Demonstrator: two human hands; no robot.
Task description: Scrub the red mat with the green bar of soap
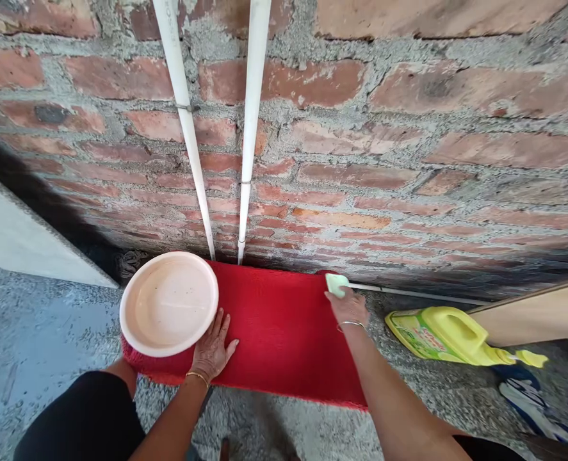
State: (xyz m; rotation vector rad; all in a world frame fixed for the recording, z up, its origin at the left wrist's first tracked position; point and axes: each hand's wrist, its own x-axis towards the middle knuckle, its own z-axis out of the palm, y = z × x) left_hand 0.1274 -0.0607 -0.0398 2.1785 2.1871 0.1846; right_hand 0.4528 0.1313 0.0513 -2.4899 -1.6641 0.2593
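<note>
A red mat-like cloth point(278, 326) lies spread out in front of me, along the foot of the brick wall. On its left end stands a round, pale pink basin point(168, 307) with what looks like shallow water inside. My left hand point(212, 349) lies flat on the cloth, fingers spread, right beside the basin's rim. At the cloth's far right corner, my right hand point(349, 307) is closed on a small pale green block point(336, 283). Its kind I cannot make out, and my fingers partly cover it.
A yellow detergent jug point(444, 336) lies on its side on the rough floor to the right. Two white pipes point(248, 128) run down the brick wall point(360, 147). A pale slab point(29, 230) leans at the left, and a shoe point(533, 403) sits at the lower right.
</note>
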